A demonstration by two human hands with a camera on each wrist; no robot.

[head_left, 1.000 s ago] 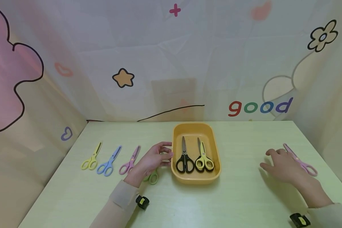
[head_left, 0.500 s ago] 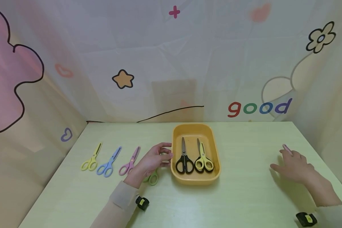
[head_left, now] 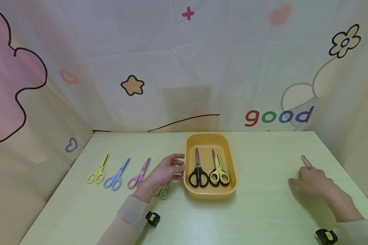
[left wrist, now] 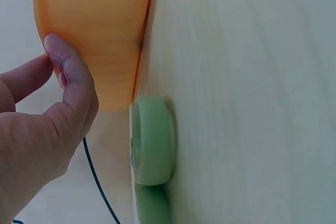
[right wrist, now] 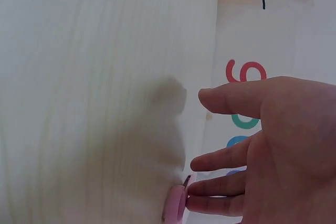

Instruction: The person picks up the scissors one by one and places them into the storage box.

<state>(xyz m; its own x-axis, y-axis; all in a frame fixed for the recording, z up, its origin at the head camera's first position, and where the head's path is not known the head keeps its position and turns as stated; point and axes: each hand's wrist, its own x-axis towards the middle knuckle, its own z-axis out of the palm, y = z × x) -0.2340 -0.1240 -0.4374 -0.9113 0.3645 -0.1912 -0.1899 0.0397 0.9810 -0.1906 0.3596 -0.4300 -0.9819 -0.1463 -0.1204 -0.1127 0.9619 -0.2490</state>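
Observation:
My left hand is at the left side of a yellow tray, its thumb and fingertips touching the rim and outer wall. In the tray lie black-handled scissors and yellow scissors on top of another black-handled pair. My right hand hovers low over pink scissors, hiding most of them. In the right wrist view the fingers are fairly straight, with fingertips at the pink scissors and the thumb apart. Green scissors lie partly hidden under my left wrist.
Left on the table lie yellow scissors, blue scissors and another pink pair in a row. A printed curtain hangs behind the table's far edge.
My right hand has moved right, over the pink scissors, then slightly back left. The scissors' visible tip has shifted slightly left. My left hand stays at the tray.

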